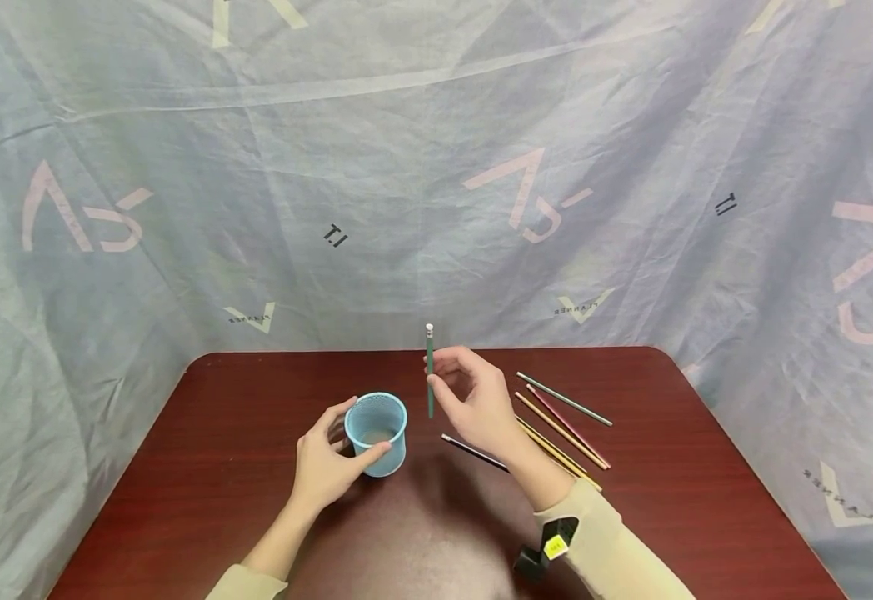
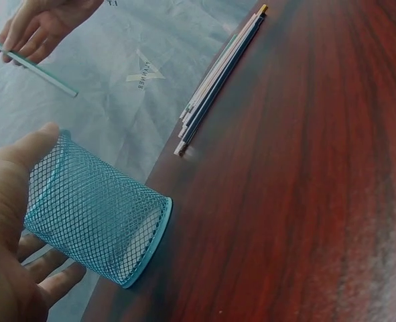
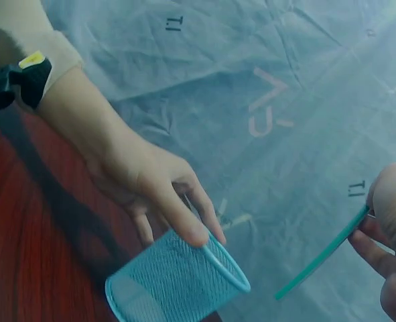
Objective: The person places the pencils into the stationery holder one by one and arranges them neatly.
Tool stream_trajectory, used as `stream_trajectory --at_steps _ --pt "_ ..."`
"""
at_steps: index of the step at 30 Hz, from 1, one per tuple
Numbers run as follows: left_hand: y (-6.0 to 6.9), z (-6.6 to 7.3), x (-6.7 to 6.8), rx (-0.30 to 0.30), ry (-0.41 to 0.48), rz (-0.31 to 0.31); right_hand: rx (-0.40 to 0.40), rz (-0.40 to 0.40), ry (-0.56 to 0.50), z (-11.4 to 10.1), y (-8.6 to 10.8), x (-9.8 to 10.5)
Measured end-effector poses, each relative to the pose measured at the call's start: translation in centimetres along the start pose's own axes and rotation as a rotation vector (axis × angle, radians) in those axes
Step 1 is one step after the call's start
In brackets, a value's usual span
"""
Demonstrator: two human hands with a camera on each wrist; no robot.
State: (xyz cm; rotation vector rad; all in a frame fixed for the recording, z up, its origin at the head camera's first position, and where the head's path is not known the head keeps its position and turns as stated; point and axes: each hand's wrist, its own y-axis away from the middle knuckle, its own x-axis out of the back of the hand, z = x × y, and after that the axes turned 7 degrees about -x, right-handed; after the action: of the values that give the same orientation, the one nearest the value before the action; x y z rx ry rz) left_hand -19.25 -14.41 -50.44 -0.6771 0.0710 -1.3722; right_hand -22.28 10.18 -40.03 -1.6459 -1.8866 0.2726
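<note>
A blue mesh cup point(image 1: 384, 454) stands upright on the table, with nothing seen inside it. My left hand point(image 1: 326, 468) grips it from the left, thumb at the near side of the rim and fingers round the far side; the left wrist view shows the mesh cup point(image 2: 100, 208) between thumb and fingers. Just right of the cup and higher, my right hand point(image 1: 481, 408) pinches a green pencil point(image 1: 431, 367), held upright with its white eraser end up. In the right wrist view the green pencil point(image 3: 321, 258) points its lower end toward the cup without touching it.
Several pencils lie right of the cup on the dark red table point(image 1: 219, 467): a black pencil point(image 1: 474, 452), a pale green pencil point(image 1: 564, 398), a red pencil point(image 1: 556, 408) and yellowish ones partly behind my right arm. A printed grey cloth point(image 1: 406, 167) hangs behind the table.
</note>
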Motion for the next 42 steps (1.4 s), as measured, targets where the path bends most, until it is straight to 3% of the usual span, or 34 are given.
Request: stream_trajectory --at_steps 8,18,28,42 --pt "-0.1 0.0 -0.2 -0.011 0.010 -0.010 -0.005 -0.025 0.012 -0.1 -1.0 -2.0" --pt "0.3 -0.2 0.0 0.016 -0.013 -0.002 0.060 -0.099 -0.003 1.0 -1.8 -6.2" --pt "0.3 -0.2 0.0 0.010 -0.021 -0.017 -0.003 -0.274 0.193 1.6 -0.9 -8.1" --pt "0.3 -0.1 0.2 0.008 -0.021 -0.009 0.077 -0.363 0.401 2.1 0.0 -9.6"
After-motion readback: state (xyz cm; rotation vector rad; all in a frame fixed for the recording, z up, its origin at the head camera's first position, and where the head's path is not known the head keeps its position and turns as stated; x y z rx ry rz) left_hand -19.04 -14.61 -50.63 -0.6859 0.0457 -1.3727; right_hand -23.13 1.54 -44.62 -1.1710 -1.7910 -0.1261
